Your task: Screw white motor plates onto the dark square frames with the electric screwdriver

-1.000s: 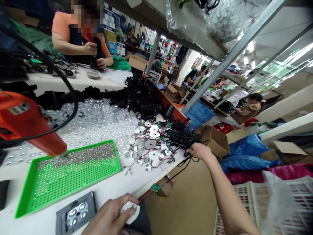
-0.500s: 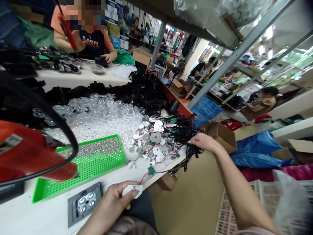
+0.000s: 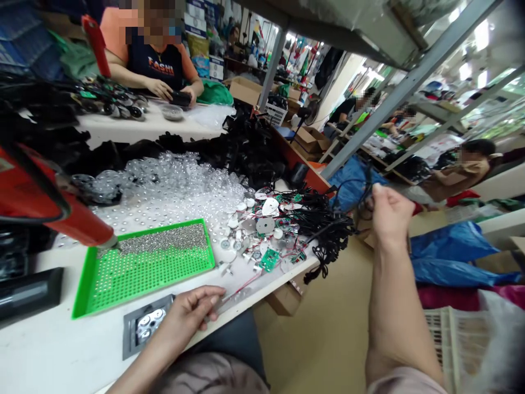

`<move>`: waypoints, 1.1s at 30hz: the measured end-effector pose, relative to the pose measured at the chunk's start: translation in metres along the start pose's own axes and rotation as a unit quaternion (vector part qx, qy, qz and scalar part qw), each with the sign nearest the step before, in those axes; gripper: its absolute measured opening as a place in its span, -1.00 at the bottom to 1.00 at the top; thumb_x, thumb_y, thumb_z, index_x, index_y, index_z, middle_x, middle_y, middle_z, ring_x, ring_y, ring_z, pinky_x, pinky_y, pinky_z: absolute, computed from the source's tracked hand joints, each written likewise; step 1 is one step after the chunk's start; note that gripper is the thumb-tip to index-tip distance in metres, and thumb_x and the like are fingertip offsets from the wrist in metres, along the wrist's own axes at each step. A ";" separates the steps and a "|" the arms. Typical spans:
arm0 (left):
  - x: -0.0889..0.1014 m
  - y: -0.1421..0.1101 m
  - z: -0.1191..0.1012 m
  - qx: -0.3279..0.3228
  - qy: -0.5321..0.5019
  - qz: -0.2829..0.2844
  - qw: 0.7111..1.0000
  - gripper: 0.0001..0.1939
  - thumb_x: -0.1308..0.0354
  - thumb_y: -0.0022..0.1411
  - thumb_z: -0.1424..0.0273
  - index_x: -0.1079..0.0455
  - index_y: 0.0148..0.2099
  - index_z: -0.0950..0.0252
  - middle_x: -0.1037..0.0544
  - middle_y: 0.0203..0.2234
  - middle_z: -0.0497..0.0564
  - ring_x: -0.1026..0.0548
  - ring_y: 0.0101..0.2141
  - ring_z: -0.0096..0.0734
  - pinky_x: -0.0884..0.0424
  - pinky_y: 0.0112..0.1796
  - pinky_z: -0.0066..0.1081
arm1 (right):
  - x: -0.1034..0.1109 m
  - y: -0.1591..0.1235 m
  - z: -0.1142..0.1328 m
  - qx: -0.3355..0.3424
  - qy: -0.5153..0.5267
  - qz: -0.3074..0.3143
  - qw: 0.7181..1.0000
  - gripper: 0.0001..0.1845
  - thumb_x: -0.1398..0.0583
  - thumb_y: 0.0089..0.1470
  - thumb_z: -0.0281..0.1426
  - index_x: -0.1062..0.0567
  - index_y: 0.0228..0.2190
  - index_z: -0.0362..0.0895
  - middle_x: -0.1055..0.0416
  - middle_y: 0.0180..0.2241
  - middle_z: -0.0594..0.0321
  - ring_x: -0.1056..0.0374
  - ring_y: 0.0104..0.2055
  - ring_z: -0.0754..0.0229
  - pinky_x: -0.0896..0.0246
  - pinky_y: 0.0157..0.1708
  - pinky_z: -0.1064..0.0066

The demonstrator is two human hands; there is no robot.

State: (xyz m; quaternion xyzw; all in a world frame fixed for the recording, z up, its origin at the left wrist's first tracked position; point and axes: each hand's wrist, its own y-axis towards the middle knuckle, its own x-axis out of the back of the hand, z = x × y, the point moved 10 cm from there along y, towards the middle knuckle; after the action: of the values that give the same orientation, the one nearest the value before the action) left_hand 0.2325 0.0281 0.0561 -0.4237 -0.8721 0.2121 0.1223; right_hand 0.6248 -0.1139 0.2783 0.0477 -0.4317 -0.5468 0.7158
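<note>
My left hand is closed in a pinch over the front edge of the bench. Thin red wires run from its fingertips to a green circuit board. Any white disc at the wire ends is hidden by the fingers. My right hand, raised beyond the bench's right end, is closed around a looped black cable. Below and left of it lies a tangle of black cables, next to a heap of white discs with wires and small boards.
A green perforated tray holds small metal pieces. Near my left forearm lies a grey square frame with round lenses. Clear plastic lenses are piled behind. A red power tool hangs at left. Across the bench sits a co-worker.
My right hand has risen away to the right, drawing the black cable from the tangle. My left hand moved slightly up; the white disc it held no longer shows. The red tool has swung.
</note>
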 end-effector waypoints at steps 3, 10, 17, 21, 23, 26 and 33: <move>-0.008 0.001 -0.004 -0.018 0.007 0.022 1.000 -0.33 -0.18 -0.02 -0.10 -0.45 -0.05 0.34 -0.57 -0.36 0.04 -0.30 -0.59 -0.53 -0.20 -0.59 -0.55 | 0.000 0.007 0.012 0.025 0.049 -0.024 0.998 -0.55 -0.10 0.09 -0.01 -0.38 -0.54 -0.14 -0.07 -0.64 0.43 0.04 -0.61 0.34 0.04 -0.59 0.46; -0.013 -0.003 -0.012 -0.045 0.086 0.081 0.992 -0.41 0.09 0.28 -0.03 -0.44 0.00 0.35 -0.49 -0.55 -0.04 -0.37 -0.51 -0.39 -0.28 -0.44 -0.49 | -0.044 0.003 -0.002 0.013 -0.007 -0.031 0.999 -0.53 -0.01 0.16 -0.08 -0.43 -0.49 -0.19 -0.21 -0.60 0.34 -0.11 -0.53 0.32 -0.07 -0.45 0.44; -0.023 -0.006 -0.003 -0.067 0.038 0.113 0.991 -0.64 -0.14 0.18 0.14 -0.44 -0.25 0.38 -0.54 -0.43 -0.02 -0.41 -0.51 -0.46 -0.32 -0.43 -0.52 | -0.107 -0.020 -0.054 -0.054 -0.143 0.097 0.983 -0.49 -0.02 0.14 -0.09 -0.55 -0.46 -0.23 -0.45 -0.54 0.09 -0.31 -0.45 0.11 -0.13 -0.38 0.34; -0.012 -0.016 -0.014 -0.111 0.125 0.027 0.985 -0.68 0.00 0.31 0.21 -0.48 -0.13 0.29 -0.61 -0.32 0.02 -0.52 -0.46 -0.38 -0.42 -0.36 -0.45 | -0.100 -0.043 -0.042 -0.047 -0.212 0.131 0.967 -0.52 -0.10 0.08 -0.16 -0.58 -0.21 -0.29 -0.51 -0.22 -0.23 -0.37 -0.12 -0.23 -0.18 -0.14 0.09; -0.005 -0.025 -0.028 -0.185 0.172 -0.037 0.967 -0.69 0.03 0.32 0.32 -0.49 -0.02 0.19 -0.62 -0.16 0.02 -0.56 -0.20 -0.26 -0.44 -0.14 -0.38 | -0.091 -0.066 0.000 0.038 -0.222 0.119 0.967 -0.44 -0.09 0.11 -0.18 -0.46 0.01 -0.31 -0.34 0.08 -0.28 -0.23 0.11 -0.30 -0.06 0.05 -0.06; -0.003 -0.036 -0.039 -0.287 0.231 -0.105 0.924 -0.60 0.11 0.32 0.45 -0.48 0.05 0.10 -0.56 -0.03 0.00 -0.54 -0.08 -0.31 -0.45 -0.07 -0.38 | -0.103 -0.139 0.084 0.224 -0.063 0.233 0.944 -0.51 -0.09 0.17 -0.21 -0.42 0.07 -0.16 -0.36 0.12 -0.03 -0.23 0.18 -0.06 -0.04 0.19 0.08; -0.002 -0.047 -0.035 -0.353 0.270 -0.152 0.883 -0.48 0.10 0.25 0.57 -0.39 0.15 0.06 -0.46 0.10 0.03 -0.47 0.03 -0.28 -0.42 0.00 -0.32 | -0.173 -0.278 0.112 0.004 0.186 0.549 0.815 -0.53 -0.14 0.15 -0.24 -0.42 0.08 -0.09 -0.51 -0.06 0.12 -0.41 -0.02 0.05 -0.30 0.02 0.17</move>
State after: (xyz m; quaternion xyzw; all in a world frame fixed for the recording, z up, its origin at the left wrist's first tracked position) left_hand 0.2150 0.0097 0.1092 -0.3421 -0.8760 -0.2536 0.2265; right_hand 0.3386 -0.0369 0.1004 -0.0934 -0.2466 -0.0423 0.9637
